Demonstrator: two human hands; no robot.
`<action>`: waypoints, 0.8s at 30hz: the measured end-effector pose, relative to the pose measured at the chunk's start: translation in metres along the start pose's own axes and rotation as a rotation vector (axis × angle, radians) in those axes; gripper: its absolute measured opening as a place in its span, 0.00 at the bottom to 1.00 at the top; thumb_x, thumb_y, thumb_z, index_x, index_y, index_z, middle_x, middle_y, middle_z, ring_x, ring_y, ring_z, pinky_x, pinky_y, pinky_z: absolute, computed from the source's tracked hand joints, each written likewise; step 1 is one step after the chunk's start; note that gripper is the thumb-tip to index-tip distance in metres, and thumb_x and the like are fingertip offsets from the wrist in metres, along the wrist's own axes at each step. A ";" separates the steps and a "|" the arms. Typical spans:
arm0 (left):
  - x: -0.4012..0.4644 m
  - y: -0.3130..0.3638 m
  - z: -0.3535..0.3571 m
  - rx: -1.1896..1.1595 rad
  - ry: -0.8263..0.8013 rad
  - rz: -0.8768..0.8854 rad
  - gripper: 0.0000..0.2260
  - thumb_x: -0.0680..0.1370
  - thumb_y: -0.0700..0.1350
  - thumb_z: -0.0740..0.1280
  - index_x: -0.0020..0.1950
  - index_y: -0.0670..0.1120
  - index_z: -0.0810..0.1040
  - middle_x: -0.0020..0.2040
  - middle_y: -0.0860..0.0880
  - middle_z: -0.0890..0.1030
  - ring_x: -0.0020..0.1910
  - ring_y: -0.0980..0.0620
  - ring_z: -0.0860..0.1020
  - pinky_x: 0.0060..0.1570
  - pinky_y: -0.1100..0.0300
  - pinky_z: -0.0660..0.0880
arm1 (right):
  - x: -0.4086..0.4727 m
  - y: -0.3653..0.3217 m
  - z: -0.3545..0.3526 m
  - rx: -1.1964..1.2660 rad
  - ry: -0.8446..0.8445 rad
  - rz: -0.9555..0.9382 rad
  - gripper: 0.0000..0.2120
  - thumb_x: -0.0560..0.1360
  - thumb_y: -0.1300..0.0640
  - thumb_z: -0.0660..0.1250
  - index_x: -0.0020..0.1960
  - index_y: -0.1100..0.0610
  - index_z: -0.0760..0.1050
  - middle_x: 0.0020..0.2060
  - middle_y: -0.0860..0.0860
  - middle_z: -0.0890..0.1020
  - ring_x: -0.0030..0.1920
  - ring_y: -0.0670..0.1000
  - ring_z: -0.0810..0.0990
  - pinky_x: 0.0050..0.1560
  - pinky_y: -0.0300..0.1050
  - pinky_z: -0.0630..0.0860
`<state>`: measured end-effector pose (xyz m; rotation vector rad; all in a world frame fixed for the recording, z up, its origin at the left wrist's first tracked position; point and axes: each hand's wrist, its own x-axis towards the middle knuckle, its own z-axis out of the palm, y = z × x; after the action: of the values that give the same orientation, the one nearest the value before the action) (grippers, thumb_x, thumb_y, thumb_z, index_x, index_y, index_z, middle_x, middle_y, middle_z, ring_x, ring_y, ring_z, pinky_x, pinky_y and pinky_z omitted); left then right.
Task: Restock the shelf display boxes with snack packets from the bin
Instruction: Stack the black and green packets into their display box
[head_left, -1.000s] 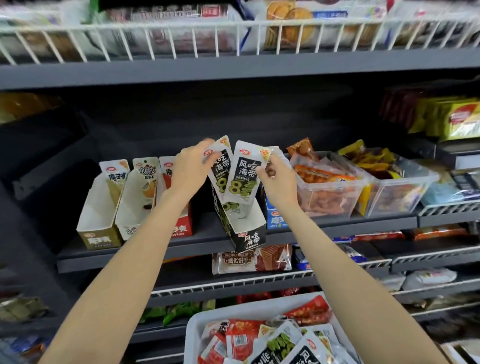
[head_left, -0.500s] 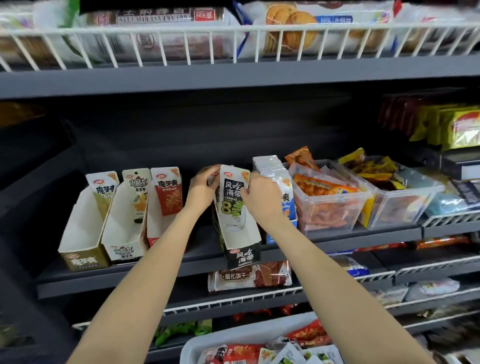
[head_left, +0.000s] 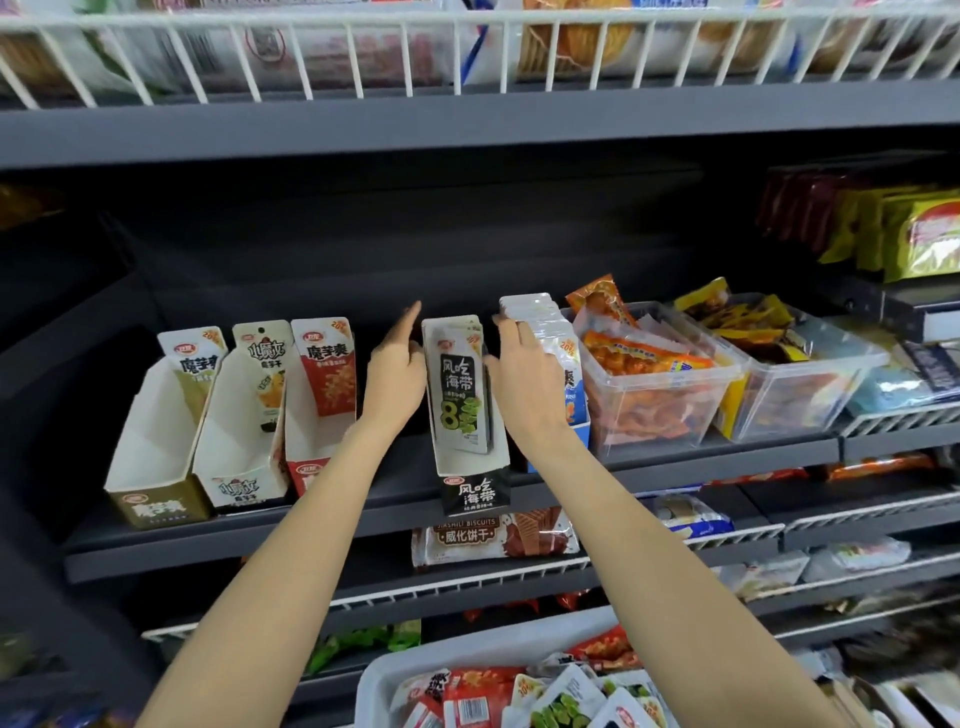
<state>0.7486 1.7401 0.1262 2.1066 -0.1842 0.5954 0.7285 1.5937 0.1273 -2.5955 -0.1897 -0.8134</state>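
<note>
The black-and-white seaweed packets (head_left: 460, 389) stand upright as a small stack inside the black display box (head_left: 474, 491), which sits on the dark grey shelf (head_left: 363, 512) with its front end past the shelf edge. The left hand (head_left: 397, 371) is just beside the left side of the stack, fingers straight and relaxed, the index finger pointing up, and it holds nothing. The right hand (head_left: 524, 374) is at the right side of the stack, between it and the blue display box (head_left: 563, 384) full of white packets; its fingers are loosely spread and not closed around anything. To the left stand three nearly empty display boxes (head_left: 228, 436), each with one packet at the back. To the right are two clear plastic tubs (head_left: 670, 384) with orange and yellow snacks. Below, near the bottom edge, the white bin (head_left: 395, 675) holds mixed snack packets (head_left: 519, 696).
</note>
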 end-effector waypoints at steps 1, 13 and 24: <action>-0.008 0.001 -0.003 0.022 0.028 0.017 0.22 0.81 0.36 0.56 0.75 0.48 0.63 0.69 0.45 0.72 0.54 0.49 0.78 0.56 0.66 0.70 | -0.007 0.001 -0.001 0.037 0.047 -0.022 0.19 0.78 0.61 0.61 0.69 0.58 0.67 0.61 0.55 0.75 0.50 0.58 0.80 0.43 0.50 0.76; -0.148 0.022 -0.022 0.353 0.327 0.699 0.10 0.76 0.45 0.63 0.47 0.44 0.83 0.36 0.52 0.82 0.41 0.53 0.76 0.46 0.60 0.67 | -0.162 0.041 -0.047 0.456 -0.087 -0.159 0.09 0.76 0.55 0.64 0.53 0.55 0.79 0.43 0.46 0.83 0.45 0.46 0.79 0.50 0.42 0.72; -0.319 -0.038 0.017 0.557 -0.657 -0.148 0.23 0.77 0.57 0.63 0.71 0.53 0.67 0.69 0.53 0.70 0.68 0.50 0.67 0.63 0.54 0.68 | -0.284 0.111 -0.023 -0.072 -0.892 -0.162 0.27 0.75 0.46 0.67 0.71 0.45 0.62 0.69 0.48 0.65 0.70 0.53 0.59 0.68 0.53 0.63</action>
<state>0.4896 1.7187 -0.0634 2.7718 -0.2434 -0.1855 0.5105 1.4816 -0.0561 -2.8497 -0.6289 0.3569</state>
